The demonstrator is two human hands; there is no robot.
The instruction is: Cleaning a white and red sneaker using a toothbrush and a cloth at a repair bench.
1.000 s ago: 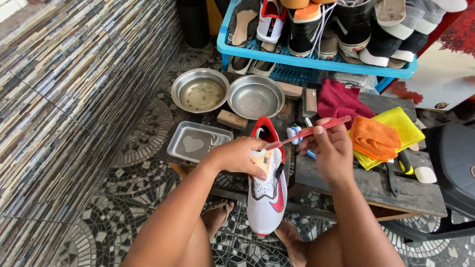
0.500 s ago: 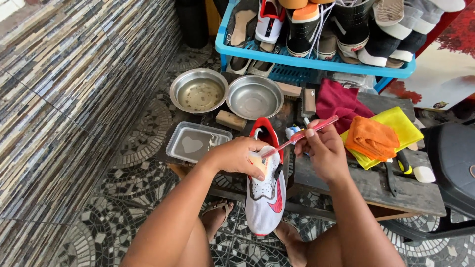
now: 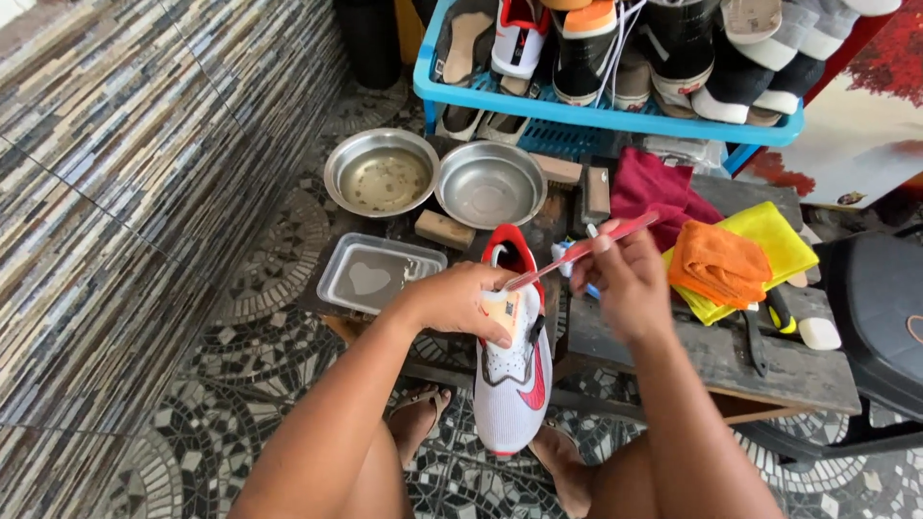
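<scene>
A white sneaker [image 3: 511, 394] with a red lining and a red side mark points toe-down towards me. My left hand [image 3: 460, 301] grips it around the tongue, from the left. My right hand [image 3: 625, 281] holds a pink toothbrush [image 3: 586, 249] by its handle, and the brush end reaches down to the shoe's tongue beside my left fingers. The bristles are hidden behind my left hand. Both hands hover over the front edge of a dark wooden bench [image 3: 750, 360].
Two steel bowls [image 3: 382, 172] [image 3: 490, 185] and a clear plastic tray [image 3: 380, 273] lie to the left. Orange [image 3: 719, 263], yellow [image 3: 777, 235] and maroon [image 3: 654, 190] cloths lie on the right. A blue rack [image 3: 596, 117] of shoes stands behind. A dark chair [image 3: 880, 317] is at far right.
The toothbrush has moved slightly along the shoe's tongue, its handle swinging a little left. The left hand keeps the same grip on the shoe. The view has shifted slightly.
</scene>
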